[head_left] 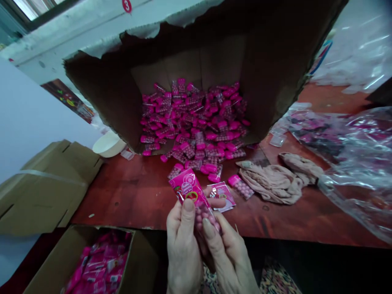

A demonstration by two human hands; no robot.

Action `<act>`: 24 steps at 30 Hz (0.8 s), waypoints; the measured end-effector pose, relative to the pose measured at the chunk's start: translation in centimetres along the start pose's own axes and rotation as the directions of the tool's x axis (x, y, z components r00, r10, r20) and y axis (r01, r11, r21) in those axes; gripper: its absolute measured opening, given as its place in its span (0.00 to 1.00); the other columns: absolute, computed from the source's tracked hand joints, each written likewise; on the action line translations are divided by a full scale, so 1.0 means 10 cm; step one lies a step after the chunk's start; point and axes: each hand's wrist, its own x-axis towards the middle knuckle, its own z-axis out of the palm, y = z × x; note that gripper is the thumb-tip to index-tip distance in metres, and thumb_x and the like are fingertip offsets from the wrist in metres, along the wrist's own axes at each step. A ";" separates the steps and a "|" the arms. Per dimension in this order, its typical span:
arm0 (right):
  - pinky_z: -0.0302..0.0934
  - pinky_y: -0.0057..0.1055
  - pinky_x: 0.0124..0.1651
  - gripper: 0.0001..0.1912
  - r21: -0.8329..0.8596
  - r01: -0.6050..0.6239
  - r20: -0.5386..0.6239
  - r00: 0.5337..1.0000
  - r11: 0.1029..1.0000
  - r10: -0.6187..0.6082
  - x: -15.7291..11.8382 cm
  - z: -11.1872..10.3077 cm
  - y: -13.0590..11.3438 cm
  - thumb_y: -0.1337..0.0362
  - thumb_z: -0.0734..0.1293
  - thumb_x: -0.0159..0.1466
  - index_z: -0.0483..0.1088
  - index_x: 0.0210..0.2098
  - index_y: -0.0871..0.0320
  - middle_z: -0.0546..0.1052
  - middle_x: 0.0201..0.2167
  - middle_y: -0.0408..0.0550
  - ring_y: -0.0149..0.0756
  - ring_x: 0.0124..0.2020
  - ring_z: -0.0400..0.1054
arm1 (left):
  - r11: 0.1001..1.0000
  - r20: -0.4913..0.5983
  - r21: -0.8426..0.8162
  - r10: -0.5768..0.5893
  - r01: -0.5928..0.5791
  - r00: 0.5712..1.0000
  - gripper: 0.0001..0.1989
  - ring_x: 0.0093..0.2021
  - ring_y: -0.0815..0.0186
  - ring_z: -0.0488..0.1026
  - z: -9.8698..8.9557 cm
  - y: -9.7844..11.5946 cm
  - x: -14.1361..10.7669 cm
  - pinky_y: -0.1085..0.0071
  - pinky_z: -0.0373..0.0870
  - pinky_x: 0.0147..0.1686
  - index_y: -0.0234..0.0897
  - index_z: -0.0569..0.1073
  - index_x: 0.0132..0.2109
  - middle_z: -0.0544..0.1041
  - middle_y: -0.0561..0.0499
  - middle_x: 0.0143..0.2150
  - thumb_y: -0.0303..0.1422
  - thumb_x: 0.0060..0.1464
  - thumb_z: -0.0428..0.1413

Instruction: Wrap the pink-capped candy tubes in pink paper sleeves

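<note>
In front of me, both hands hold one small clear container of pink balls, tilted, with a glossy pink printed wrapper over its upper part. My left hand presses its thumb on the wrapper. My right hand grips the bare lower end, thumb on top; some of its fingers are hidden behind. Just beyond lie flat pink printed wrappers and a loose container with a pink cap. Many similar containers spill from a tipped cardboard box onto the red-brown table.
At lower left, an open carton holds many pink wrapped packs. Folded cardboard lies above it, near a white round dish. To the right are a crumpled beige cloth and clear plastic bags.
</note>
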 end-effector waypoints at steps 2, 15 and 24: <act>0.64 0.24 0.29 0.16 -0.124 0.028 -0.069 0.997 0.992 -0.037 -0.08 -0.01 0.01 0.53 0.59 0.65 0.71 0.39 0.57 0.73 0.26 0.46 0.33 0.27 0.70 | 1.000 -0.006 -0.009 -0.028 0.028 1.000 0.17 0.29 0.64 0.76 -0.02 -0.06 -0.06 0.71 0.72 0.29 0.33 0.77 0.38 0.80 0.43 0.33 0.44 0.50 0.58; 0.62 0.24 0.26 0.15 -0.220 0.186 0.071 0.982 0.958 -0.174 -0.04 -0.01 0.12 0.55 0.55 0.67 0.68 0.34 0.57 0.71 0.22 0.43 0.31 0.23 0.67 | 0.993 0.105 -0.097 0.079 -0.068 0.991 0.19 0.34 0.59 0.76 -0.11 0.08 0.00 0.67 0.73 0.32 0.35 0.76 0.38 0.80 0.41 0.37 0.46 0.47 0.59; 0.67 0.27 0.24 0.19 -0.519 0.254 -0.008 0.953 0.816 -0.302 -0.19 0.00 0.24 0.55 0.56 0.67 0.68 0.49 0.59 0.77 0.26 0.50 0.39 0.24 0.74 | 0.986 0.094 -0.140 -0.078 0.091 0.993 0.15 0.15 0.74 0.65 -0.10 0.04 -0.03 0.76 0.66 0.18 0.31 0.77 0.32 0.78 0.45 0.26 0.42 0.49 0.59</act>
